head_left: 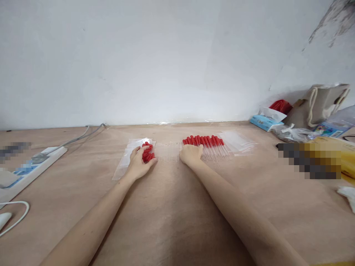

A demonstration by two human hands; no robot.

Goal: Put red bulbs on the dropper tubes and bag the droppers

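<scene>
My left hand [138, 162] curves around a small heap of red rubber bulbs [147, 147], its fingers and thumb spread about them and touching some. The heap lies at the right edge of a clear plastic bag [122, 164]. Just right of it, thin clear tubes [168, 152] lie side by side in a row on the table. Over the right end of that row is my right hand [191, 154], its fingers closed and pointing down; what they pinch is hidden. Beyond it lie several droppers [212, 146], clear tubes with red bulbs fitted on their far ends.
Flat clear bags [240, 143] lie right of the droppers. A white power strip [41, 168] with a grey cable stands on the left. Along the right are a blue tissue pack [264, 122], a cloth bag [305, 107] and a yellow bag [332, 151]. A wall borders the table's far edge.
</scene>
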